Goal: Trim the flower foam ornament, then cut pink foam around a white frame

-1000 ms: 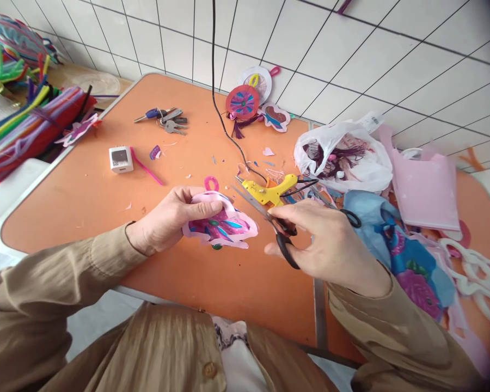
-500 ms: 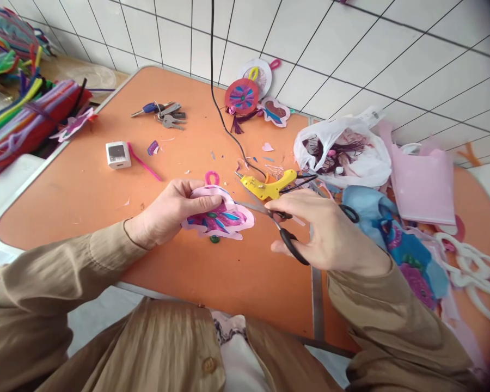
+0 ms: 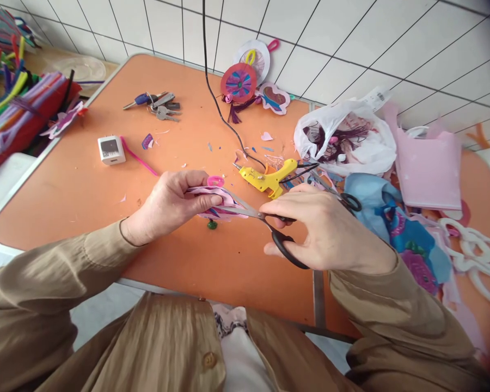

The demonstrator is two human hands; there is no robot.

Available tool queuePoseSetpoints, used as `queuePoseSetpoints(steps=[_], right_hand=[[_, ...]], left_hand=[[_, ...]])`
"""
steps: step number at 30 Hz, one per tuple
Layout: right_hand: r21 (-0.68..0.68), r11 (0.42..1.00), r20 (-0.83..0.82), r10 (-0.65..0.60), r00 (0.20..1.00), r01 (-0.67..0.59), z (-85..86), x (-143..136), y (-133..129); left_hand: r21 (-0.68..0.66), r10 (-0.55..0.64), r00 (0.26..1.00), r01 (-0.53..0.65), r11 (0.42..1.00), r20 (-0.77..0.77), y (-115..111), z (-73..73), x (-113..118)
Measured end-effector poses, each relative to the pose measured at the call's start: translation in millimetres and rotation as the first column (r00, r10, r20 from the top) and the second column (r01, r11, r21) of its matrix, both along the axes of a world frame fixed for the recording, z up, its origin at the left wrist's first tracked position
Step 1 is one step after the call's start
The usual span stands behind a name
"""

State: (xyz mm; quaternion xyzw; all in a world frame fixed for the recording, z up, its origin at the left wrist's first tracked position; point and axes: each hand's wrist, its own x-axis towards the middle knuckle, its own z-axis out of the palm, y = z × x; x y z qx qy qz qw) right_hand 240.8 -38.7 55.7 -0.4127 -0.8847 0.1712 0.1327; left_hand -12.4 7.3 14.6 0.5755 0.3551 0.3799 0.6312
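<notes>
My left hand (image 3: pixel 169 204) pinches a pink-edged decorative cutout (image 3: pixel 224 215) with a purple and blue pattern between thumb and fingers. A pink loop (image 3: pixel 215 181) rises from its top, and a small green piece (image 3: pixel 212 224) hangs below. The cutout is tilted, so its face shows only in part. In my right hand (image 3: pixel 314 226) are black-handled scissors (image 3: pixel 285 246). Their blades are parted and reach over the cutout's right side, near my left thumb; whether they touch it I cannot tell.
Behind my hands lies a yellow glue gun (image 3: pixel 265 178) with a black cord among scraps. Finished ornaments (image 3: pixel 239 83), keys (image 3: pixel 161 105) and a white charger (image 3: pixel 111 150) lie farther back. On the right are a plastic bag (image 3: pixel 375 147), another pair of scissors (image 3: pixel 351 202) and fabric.
The cutout has turned from facing me to nearly edge-on. The scissors' blades have spread and moved left over it. The view has shifted slightly.
</notes>
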Motion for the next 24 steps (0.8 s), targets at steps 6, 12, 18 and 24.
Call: queuePoseSetpoints(steps=[6,12,18,24], right_hand=[[-0.002,1.000,-0.018,-0.011,1.000,0.011,-3.1,-2.0,-0.5],[0.022,1.000,0.000,-0.015,1.000,0.015,-6.0,-3.4,-1.1],[0.004,1.000,0.006,-0.019,1.000,0.019,-6.4,-3.9,-2.2],[0.006,1.000,0.050,-0.020,0.999,0.020,-6.7,-4.3,-3.2]], left_hand=[[0.082,0.001,0.998,0.003,0.997,-0.056,-0.1,-3.7,-2.1],[0.067,-0.021,0.997,0.026,0.997,-0.076,0.1,3.1,-0.3],[0.021,0.025,1.000,-0.025,0.999,-0.003,-0.7,5.0,3.6],[0.047,0.106,0.992,-0.103,0.994,-0.074,0.2,2.7,3.1]])
